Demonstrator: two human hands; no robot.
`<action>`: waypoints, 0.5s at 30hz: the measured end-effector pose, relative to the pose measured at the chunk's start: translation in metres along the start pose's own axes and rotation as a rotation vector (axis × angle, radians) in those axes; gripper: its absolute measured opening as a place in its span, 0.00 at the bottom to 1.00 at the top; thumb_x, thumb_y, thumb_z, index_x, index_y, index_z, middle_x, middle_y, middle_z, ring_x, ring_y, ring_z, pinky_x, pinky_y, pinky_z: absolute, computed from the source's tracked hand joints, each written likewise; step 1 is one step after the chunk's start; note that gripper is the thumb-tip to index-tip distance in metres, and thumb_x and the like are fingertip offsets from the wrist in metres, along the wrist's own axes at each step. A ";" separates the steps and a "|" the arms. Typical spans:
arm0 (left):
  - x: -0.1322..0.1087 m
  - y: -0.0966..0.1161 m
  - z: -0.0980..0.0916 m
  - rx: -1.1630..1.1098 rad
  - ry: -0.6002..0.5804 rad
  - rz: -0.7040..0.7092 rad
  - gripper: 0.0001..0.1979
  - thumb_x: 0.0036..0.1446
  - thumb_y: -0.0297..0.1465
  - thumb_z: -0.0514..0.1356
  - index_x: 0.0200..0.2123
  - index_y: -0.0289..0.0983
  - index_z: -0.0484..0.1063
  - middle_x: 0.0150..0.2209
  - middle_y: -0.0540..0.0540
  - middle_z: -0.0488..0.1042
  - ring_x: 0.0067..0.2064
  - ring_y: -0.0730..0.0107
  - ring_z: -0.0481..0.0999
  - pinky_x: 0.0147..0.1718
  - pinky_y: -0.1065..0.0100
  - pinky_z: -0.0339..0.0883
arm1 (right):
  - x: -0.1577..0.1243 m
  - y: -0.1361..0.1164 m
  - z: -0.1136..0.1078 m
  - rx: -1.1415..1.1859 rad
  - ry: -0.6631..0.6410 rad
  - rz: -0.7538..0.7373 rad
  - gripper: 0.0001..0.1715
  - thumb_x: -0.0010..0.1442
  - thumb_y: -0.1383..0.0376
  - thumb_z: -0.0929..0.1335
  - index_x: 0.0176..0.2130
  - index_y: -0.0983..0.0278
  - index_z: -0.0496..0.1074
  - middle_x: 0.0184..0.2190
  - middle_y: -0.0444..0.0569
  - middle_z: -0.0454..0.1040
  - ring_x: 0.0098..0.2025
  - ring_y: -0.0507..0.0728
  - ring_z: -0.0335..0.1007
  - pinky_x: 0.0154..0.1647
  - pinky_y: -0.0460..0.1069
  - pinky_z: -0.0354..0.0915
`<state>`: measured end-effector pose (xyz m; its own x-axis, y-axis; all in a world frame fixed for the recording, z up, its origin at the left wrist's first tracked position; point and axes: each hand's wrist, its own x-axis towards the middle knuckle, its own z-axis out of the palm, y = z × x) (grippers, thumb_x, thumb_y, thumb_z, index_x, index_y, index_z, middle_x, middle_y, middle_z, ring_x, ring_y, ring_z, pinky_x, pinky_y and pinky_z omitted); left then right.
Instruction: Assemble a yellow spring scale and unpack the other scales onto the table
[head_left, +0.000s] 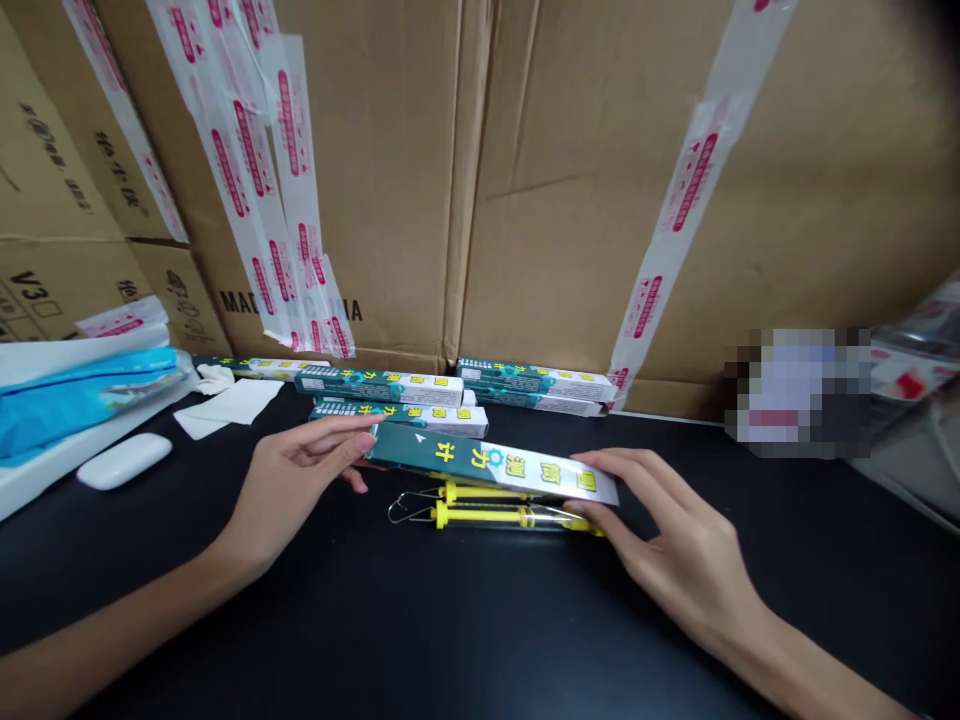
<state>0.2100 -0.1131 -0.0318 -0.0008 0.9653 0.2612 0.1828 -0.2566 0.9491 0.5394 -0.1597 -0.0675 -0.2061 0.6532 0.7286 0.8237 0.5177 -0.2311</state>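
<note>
A long, narrow green and white box with yellow characters is held between both hands just above the black table. My left hand grips its left end with thumb and fingers. My right hand holds its right end with the fingers closed around it. Under the box lie two yellow and clear spring scales with wire hooks pointing left.
Several more boxes of the same kind lie in rows against a big taped cardboard carton. At the left sit a white oval device, white paper and a blue packet. A blurred-out item sits at the right.
</note>
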 end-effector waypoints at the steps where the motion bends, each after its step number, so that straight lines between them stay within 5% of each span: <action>1: 0.000 -0.002 -0.002 0.019 -0.013 0.001 0.18 0.51 0.41 0.70 0.44 0.39 0.82 0.31 0.49 0.84 0.23 0.71 0.79 0.28 0.71 0.75 | 0.000 0.000 0.002 0.011 -0.003 0.006 0.12 0.67 0.65 0.68 0.50 0.63 0.70 0.44 0.54 0.75 0.44 0.60 0.76 0.43 0.53 0.76; 8: -0.003 -0.011 -0.005 0.218 -0.126 0.045 0.31 0.52 0.42 0.69 0.58 0.41 0.73 0.36 0.48 0.85 0.33 0.63 0.83 0.40 0.64 0.80 | 0.002 0.002 0.001 0.033 0.029 0.052 0.15 0.67 0.63 0.69 0.53 0.61 0.72 0.47 0.54 0.76 0.46 0.60 0.76 0.38 0.51 0.74; 15: -0.005 -0.012 -0.007 0.436 -0.131 0.151 0.32 0.60 0.48 0.60 0.64 0.40 0.66 0.32 0.51 0.84 0.33 0.62 0.84 0.46 0.60 0.78 | 0.002 -0.005 -0.003 0.117 0.072 0.019 0.15 0.66 0.63 0.70 0.52 0.60 0.73 0.47 0.52 0.78 0.47 0.59 0.76 0.49 0.52 0.70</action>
<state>0.2005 -0.1150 -0.0433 0.1761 0.9239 0.3398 0.5663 -0.3774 0.7327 0.5360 -0.1628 -0.0632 -0.1490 0.6239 0.7672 0.7589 0.5695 -0.3157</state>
